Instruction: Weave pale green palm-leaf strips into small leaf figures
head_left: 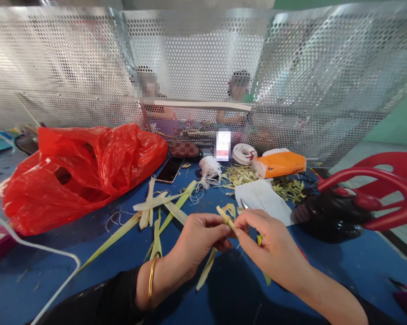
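Note:
Between my two hands is a pale yellow-green strip of dried husk or leaf (228, 218), folded and looped at its top. My left hand (203, 237) pinches it from the left between thumb and fingers. From the right, my right hand (269, 243) grips the same strip with thumb and forefinger. A loose strip end (206, 270) hangs below my left hand. Something yellow (259, 239) shows partly at my right palm; its kind is hidden. More flat husk strips (176, 212) lie crossed on the blue table (190, 307) just beyond my left hand.
A red plastic bag (88, 171) fills the left side, with a white cable (54, 250) in front. Behind lie a phone (170, 169), white thread (210, 170), a ribbon spool (244, 154) and an orange packet (280, 163). A dark red-handled jug (335, 212) stands right. Perforated metal panels (196, 54) close the back.

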The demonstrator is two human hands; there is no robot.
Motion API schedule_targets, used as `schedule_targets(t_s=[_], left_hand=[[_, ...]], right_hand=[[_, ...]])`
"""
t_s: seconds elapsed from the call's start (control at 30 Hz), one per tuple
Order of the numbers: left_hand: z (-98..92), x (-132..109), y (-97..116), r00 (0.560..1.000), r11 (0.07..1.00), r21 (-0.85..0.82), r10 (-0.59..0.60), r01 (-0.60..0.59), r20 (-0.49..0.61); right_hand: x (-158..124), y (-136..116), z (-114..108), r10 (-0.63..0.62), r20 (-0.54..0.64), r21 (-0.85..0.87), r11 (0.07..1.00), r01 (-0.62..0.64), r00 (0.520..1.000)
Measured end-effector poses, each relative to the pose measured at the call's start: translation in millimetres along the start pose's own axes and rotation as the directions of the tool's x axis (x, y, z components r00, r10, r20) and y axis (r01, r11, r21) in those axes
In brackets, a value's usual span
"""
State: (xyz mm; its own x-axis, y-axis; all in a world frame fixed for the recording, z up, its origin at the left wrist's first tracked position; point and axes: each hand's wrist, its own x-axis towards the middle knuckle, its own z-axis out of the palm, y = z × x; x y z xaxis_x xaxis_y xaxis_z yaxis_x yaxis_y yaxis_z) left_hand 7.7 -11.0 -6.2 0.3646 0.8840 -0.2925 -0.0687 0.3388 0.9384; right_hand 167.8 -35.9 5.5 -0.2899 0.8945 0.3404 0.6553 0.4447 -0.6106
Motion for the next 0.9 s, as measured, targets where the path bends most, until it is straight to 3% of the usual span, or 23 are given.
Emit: schedule_targets(t_s=[0.2,0.33,0.5,0.63,0.77,0.9], left_hand=[[2.1,0.3,-7.3,0.996,0.994,0.079,0.074,-0.077,0.04],[1.3,-0.3,-9.7,0.993,0.977,0.18,0.112,-0.114,0.02],[0.2,-4.8,-11.6,0.972,0.867,0.441,0.218,-0.233,0.086],[0.4,-6.4,-12.4,0.97,0.837,0.491,0.206,-0.242,0.126],[1.1,-6.2,-13.2,0.973,0.843,0.492,0.147,-0.217,0.177],[1.0,-6.1,-17.6,0.965,0.864,0.466,0.079,-0.192,0.251]], right_hand=[[-2.9,-2.1,0.8,-0.153,-0.04,-0.169,0.975,0.144,0.987],[-0.8,-1.8,-5.6,-0.12,-0.129,-0.222,0.971,0.089,0.984],[4.3,2.4,-2.0,0.091,0.008,0.03,0.995,-0.092,0.996],[5.6,3.4,1.0,0.171,0.017,0.217,0.961,-0.17,0.985],[6.6,3.8,-1.5,0.27,0.022,0.422,0.87,-0.254,0.963],[9.4,8.2,-1.3,0.328,-0.008,0.61,0.75,-0.255,0.945]])
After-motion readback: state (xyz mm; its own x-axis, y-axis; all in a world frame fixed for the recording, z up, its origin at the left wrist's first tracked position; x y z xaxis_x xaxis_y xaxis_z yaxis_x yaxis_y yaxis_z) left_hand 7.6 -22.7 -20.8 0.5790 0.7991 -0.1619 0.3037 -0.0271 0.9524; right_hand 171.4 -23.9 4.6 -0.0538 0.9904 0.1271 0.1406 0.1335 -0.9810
